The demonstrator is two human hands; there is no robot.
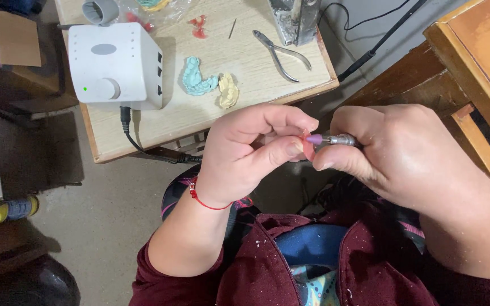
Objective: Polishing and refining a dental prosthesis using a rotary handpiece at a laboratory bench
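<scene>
Grey concrete floor runs under a small pale wooden table [245,62] that fills the frame from eleven to one o'clock, with a darker wooden bench [472,51] at two o'clock. Near the picture's centre the left hand [245,153] pinches a small pink piece [308,148] between thumb and curled fingers, while the right hand [404,153] is clenched around a metal rotary handpiece [340,139] whose purple tip [313,139] touches that piece. Judging by its thinness, the pink piece looks light, stiff and easy to crack, so a grip by its edges close to the tip seems safest; most of it is hidden behind the fingers, so its shape cannot be told. The handpiece body is buried in the right palm and its cord is out of sight. On the table, a white control box [114,65] sits at eleven o'clock, a blue dental cast [197,78] and a yellow cast [228,90] lie just beside each other at twelve, and pliers [282,54] rest beyond them. Objects along the top edge are cut off.
</scene>
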